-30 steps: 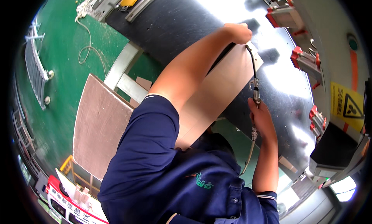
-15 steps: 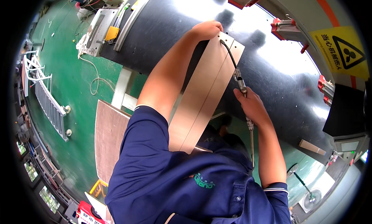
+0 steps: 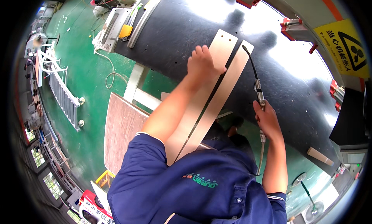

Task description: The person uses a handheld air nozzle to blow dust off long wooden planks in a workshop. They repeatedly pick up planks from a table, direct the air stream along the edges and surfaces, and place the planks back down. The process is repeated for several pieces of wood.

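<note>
Two long pale wood boards lie side by side, their far ends on the black worktop and their near ends at my body. A dark gap runs between the wider left board, with small holes at its far end, and the narrower right board. My left hand rests over the wider board, fingers apart, thumb stretched toward the gap. In my right hand is a metal air blow gun, gripped around its body. Its thin black nozzle reaches the far end of the narrower board.
Red-and-metal clamps line the machine at the far right, beside a yellow warning sign. A brown panel stands at my left. A small wood offcut lies at right. A white rack stands on the green floor.
The gap between the boards has widened. My left hand has come back from the far end onto the wider board. The blow gun stays in my right hand.
</note>
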### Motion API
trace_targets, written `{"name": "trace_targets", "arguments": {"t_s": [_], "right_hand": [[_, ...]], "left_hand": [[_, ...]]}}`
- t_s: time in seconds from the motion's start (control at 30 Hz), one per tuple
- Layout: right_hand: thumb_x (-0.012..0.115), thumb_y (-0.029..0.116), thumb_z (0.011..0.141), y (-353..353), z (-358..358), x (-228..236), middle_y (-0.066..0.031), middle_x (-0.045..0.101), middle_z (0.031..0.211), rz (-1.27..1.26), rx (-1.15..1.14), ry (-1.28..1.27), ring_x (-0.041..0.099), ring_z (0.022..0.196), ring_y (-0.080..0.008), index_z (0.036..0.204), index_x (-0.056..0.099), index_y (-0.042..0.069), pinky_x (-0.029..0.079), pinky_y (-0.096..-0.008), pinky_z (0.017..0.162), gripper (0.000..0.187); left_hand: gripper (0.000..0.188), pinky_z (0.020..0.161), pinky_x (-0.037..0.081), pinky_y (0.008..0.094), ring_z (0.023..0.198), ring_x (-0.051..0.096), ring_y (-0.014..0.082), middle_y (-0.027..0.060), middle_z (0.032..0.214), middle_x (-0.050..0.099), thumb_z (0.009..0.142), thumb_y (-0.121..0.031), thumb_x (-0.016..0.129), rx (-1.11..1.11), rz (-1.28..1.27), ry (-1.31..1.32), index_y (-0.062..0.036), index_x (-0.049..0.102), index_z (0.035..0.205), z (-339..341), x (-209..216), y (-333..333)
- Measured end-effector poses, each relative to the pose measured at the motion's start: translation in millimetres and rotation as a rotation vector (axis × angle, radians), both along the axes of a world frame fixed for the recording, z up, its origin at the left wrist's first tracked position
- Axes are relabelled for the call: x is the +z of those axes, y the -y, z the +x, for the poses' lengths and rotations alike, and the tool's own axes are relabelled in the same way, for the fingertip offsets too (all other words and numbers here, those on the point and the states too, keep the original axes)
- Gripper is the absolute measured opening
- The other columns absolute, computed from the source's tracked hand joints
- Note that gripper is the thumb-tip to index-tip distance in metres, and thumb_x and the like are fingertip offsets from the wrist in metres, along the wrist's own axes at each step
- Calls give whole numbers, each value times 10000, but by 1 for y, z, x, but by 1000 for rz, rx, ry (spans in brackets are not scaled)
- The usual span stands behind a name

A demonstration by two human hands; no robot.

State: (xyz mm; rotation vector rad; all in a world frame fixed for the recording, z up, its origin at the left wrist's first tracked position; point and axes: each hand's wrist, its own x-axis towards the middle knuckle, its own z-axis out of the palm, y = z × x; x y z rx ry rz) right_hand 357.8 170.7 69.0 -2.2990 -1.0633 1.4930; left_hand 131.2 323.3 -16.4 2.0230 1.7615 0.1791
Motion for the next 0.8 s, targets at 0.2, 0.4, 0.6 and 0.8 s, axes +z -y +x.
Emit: {"name": "trace_targets", "arguments": {"t_s": [0.2, 0.4, 0.6, 0.8], "right_hand": [[578, 445, 998, 19, 10, -1, -71, 568, 702, 76, 22, -49, 545, 649, -197, 916, 545, 26, 443, -362, 629, 428], [571, 430, 1018, 35, 30, 3, 15, 492, 646, 150, 8, -200, 434, 501, -63, 863, 485, 100, 346, -239, 463, 374], [566, 400, 1023, 54, 53, 13, 15, 497, 641, 136, -13, -376, 449, 497, -66, 879, 498, 102, 331, -238, 457, 337], [581, 416, 1009, 66, 68, 11, 21, 482, 644, 149, 82, -527, 435, 495, -60, 898, 494, 91, 328, -239, 443, 354]], "left_hand": [[754, 847, 514, 487, 1075, 569, 394, 189, 1168, 505, 632, -393, 867, 74, -67, -36, 6, 450, 1117, -1, 8, 33], [735, 843, 528, 473, 1086, 619, 399, 201, 1194, 570, 637, -317, 833, 248, -13, 82, -38, 437, 1189, -13, 64, 54], [874, 708, 550, 464, 922, 642, 385, 172, 1079, 571, 595, -296, 832, 192, 391, -35, -25, 408, 1309, -29, 173, 120], [901, 671, 535, 454, 869, 624, 357, 143, 1035, 554, 570, -270, 852, 157, 674, -68, -47, 422, 1329, -28, 238, 186]]}}
